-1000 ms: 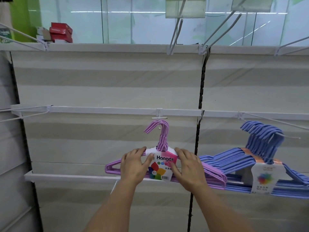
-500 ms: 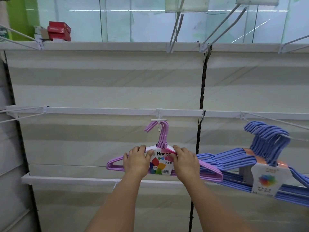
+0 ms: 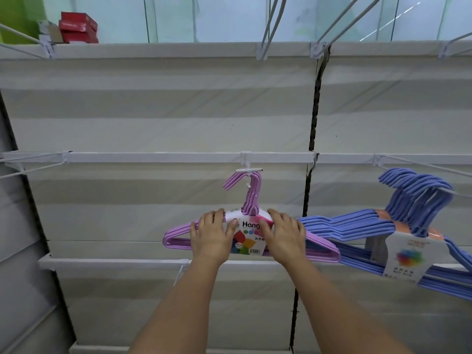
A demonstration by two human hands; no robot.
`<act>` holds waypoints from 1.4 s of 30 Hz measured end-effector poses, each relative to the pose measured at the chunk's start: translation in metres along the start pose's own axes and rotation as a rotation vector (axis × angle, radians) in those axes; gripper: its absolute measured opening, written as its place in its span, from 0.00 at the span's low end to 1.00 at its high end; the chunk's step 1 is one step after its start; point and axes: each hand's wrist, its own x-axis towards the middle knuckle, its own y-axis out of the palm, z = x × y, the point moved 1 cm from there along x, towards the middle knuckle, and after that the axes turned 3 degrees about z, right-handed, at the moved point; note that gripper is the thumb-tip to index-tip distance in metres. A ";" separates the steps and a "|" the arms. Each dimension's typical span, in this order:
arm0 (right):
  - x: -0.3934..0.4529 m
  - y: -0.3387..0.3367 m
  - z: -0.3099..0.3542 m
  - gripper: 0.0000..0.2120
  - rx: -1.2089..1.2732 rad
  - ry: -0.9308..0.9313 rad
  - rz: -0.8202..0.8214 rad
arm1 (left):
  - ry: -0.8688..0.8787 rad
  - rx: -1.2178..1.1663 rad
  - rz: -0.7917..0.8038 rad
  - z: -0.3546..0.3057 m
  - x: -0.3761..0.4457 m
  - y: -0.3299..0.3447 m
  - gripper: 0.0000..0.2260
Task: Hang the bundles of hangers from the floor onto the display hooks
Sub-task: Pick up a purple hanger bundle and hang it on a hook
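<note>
A pink bundle of hangers (image 3: 251, 200) with a white "Hanger" label hangs with its hooks over the centre display hook (image 3: 249, 170), seen end-on under the middle rail. My left hand (image 3: 212, 235) grips the bundle's left shoulder beside the label. My right hand (image 3: 283, 236) grips the right shoulder, covering part of the label. A blue bundle of hangers (image 3: 398, 226) with a white label hangs on the wire display hook (image 3: 419, 166) to the right, its arms overlapping the pink bundle's right end.
Empty wire hooks stick out from the top rail (image 3: 270, 24) and at the left (image 3: 30, 163). A lower shelf rail (image 3: 115, 263) runs beneath the hangers. Red boxes (image 3: 78, 28) sit on top of the unit at upper left. A black slotted upright (image 3: 313, 149) divides the panels.
Both hands have raised the pink bundle and pushed it farther onto the centre hook. The hands stay on the shoulders on either side of the label.
</note>
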 end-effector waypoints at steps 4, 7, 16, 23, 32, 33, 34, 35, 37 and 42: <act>-0.002 -0.006 0.002 0.21 -0.016 0.026 -0.003 | 0.044 0.102 -0.023 0.002 -0.008 -0.007 0.21; -0.006 -0.011 0.002 0.21 -0.036 0.032 -0.017 | 0.048 0.121 -0.086 0.001 -0.016 -0.008 0.22; -0.016 -0.026 0.001 0.23 -0.097 0.075 -0.001 | 0.039 -0.003 0.017 -0.007 -0.022 0.000 0.24; -0.030 -0.030 -0.006 0.26 -0.100 0.072 0.024 | 0.012 -0.056 0.046 -0.007 -0.029 0.000 0.26; -0.096 -0.042 -0.059 0.23 0.010 0.081 -0.056 | -0.013 -0.201 -0.013 -0.044 -0.103 0.017 0.23; -0.108 -0.046 -0.068 0.22 0.035 0.096 -0.064 | 0.004 -0.226 0.012 -0.052 -0.115 0.022 0.22; -0.119 -0.050 -0.078 0.22 0.059 0.119 -0.068 | 0.018 -0.250 0.042 -0.061 -0.127 0.027 0.21; -0.132 -0.055 -0.090 0.23 0.085 0.154 -0.070 | 0.027 -0.275 0.073 -0.071 -0.139 0.033 0.20; -0.158 -0.066 -0.114 0.23 0.141 0.231 -0.074 | 0.035 -0.319 0.131 -0.091 -0.160 0.044 0.19; -0.235 -0.100 -0.187 0.23 0.170 0.380 -0.106 | 0.147 -0.367 0.246 -0.166 -0.226 0.067 0.17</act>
